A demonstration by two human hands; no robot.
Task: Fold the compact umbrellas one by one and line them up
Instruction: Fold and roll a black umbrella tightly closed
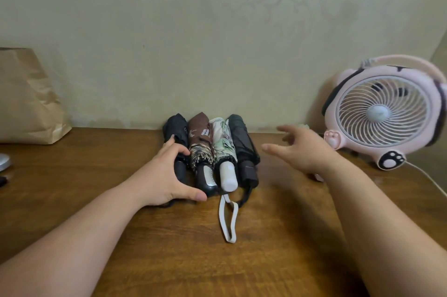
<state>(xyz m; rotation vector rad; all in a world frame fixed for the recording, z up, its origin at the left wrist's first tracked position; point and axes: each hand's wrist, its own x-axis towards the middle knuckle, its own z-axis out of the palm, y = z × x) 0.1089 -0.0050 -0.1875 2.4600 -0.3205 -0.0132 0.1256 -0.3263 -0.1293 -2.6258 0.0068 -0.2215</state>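
Observation:
Several folded compact umbrellas lie side by side against the wall, handles toward me: a black umbrella (177, 127), a brown umbrella (199, 138), a white floral umbrella (223, 144) with a white wrist strap (227, 219), and a dark umbrella (242, 139). My left hand (162, 176) curls round the black umbrella at the row's left end, fingers over it and thumb near the handles. My right hand (302, 149) hovers to the right of the row with fingers spread, touching nothing.
A brown paper bag (26, 101) stands at the back left of the wooden table (169, 260). A pink fan (384, 110) stands at the back right, its white cable (428, 180) trailing to the right edge. A grey object (3, 161) lies at the left edge.

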